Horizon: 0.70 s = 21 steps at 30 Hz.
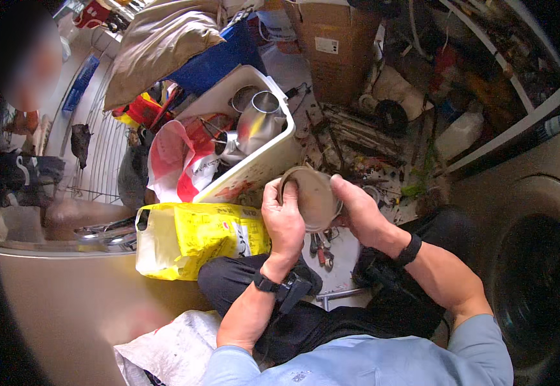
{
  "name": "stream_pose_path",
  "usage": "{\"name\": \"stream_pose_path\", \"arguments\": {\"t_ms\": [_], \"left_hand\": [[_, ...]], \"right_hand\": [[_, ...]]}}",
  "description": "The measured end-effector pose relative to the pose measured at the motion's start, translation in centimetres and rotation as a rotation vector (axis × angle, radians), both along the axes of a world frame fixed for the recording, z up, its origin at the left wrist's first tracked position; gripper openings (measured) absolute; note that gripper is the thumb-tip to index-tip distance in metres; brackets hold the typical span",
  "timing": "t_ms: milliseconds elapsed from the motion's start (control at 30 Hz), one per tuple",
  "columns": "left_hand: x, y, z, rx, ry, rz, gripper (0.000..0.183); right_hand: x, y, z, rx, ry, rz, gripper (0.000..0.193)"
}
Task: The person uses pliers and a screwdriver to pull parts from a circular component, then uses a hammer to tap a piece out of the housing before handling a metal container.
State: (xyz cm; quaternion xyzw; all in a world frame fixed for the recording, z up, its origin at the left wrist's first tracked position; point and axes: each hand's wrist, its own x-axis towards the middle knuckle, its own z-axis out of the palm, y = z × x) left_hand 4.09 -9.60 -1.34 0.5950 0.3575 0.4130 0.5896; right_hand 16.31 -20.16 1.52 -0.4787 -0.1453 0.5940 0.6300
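A round, see-through brownish tub (317, 201) is held between my two hands above my lap, its rim tilted toward the upper left. My left hand (284, 222) grips its left side, with the thumb over the rim. On the opposite side, my right hand (362, 212) clasps the wall with its thumb near the top; its other fingers are mostly hidden behind the tub. Just left of my left hand lies a yellow plastic bag (209, 237) with a white inside.
A white bin (279, 149) holds shiny metal vessels (259, 125) and a red-and-white plastic bag (178, 161). Behind it stand a blue crate (212, 67) and a cardboard box (335, 55). Loose tools and scraps (364, 138) litter the floor. A front-loading washing machine (518, 193) stands right; a wire rack (96, 174) left.
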Motion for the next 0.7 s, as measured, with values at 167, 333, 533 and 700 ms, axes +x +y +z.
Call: {"name": "stream_pose_path", "arguments": {"t_ms": [167,333,533,700], "left_hand": [[0.5,0.1,0.2,-0.101,0.005,-0.025,0.015],[-0.3,0.9,0.4,-0.773,-0.303,-0.211,0.033],[-1.2,0.7,0.5,-0.899,-0.372,-0.298,0.046],[-1.7,1.1,2.2,-1.063,-0.548,-0.578,0.064]], "right_hand": [[0.2,0.3,-1.8,0.045,-0.055,-0.075,0.044],[-0.1,1.0,-3.6,-0.042,-0.028,-0.095,0.033],[-0.5,1.3,-4.5,-0.075,-0.153,-0.081,0.032],[1.4,1.6,-2.6,0.041,-1.378,-0.135,0.034]]}}
